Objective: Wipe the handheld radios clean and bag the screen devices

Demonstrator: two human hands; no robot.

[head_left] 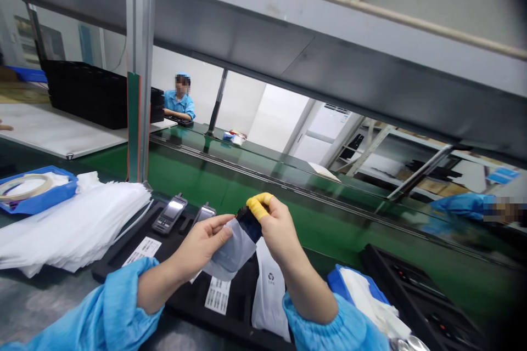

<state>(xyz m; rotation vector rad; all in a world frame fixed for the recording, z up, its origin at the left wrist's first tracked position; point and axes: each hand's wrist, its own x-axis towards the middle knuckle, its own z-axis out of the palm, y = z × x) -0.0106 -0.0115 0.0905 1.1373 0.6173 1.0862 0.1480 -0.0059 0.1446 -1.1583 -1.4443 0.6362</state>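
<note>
My left hand (pixel 201 247) pinches the edge of a translucent white bag (pixel 231 255) between thumb and fingers. A black handheld device (pixel 249 223) sits partly inside the bag's mouth; its lower part is hidden. My right hand (pixel 282 230), with yellow covers on its fingertips, grips the device's top end. Beneath both hands lies a black tray (pixel 193 307) with compartments. In it are a device with screen and keypad (pixel 169 215), a second similar device (pixel 205 212), printed label sheets (pixel 217 295) and a white pouch (pixel 269 299) with a recycling mark.
A pile of white bags (pixel 74 225) and a blue bin (pixel 61 192) with tape lie left. Right stand another blue bin (pixel 336 279) and black trays (pixel 420 299). A metal post (pixel 140 66) and overhead shelf (pixel 329 55) frame the green line (pixel 185 175). Co-workers (pixel 180 103) sit beyond.
</note>
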